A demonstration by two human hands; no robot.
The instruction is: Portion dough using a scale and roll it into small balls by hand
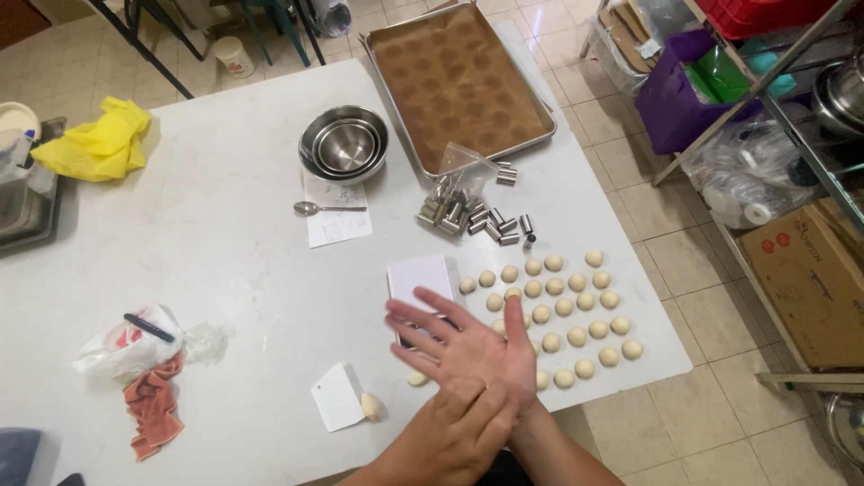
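Both hands at bottom centre, palms pressed together over the white counter [225, 225]. Right hand [472, 346] on top, palm up, fingers [418, 315] spread wide and straight. Left hand [450, 432] below it, fingers curled loosely against the right palm's heel. Whether anything sits between the palms cannot be told.

Dough balls [567, 306] in rows just right of the hands, a few hidden under the right fingers. White rectangular block [421, 279] just beyond the fingertips. Small dough lump [371, 407] beside a white scraper card [337, 396], left of the hands.

Further off: metal cylinder moulds [472, 216] with a clear bag, nested steel bowls [344, 144], spoon [328, 209] on paper, lined baking tray [459, 81]. Far left: yellow cloth [94, 144], plastic bag [126, 346], pink rag [153, 405].
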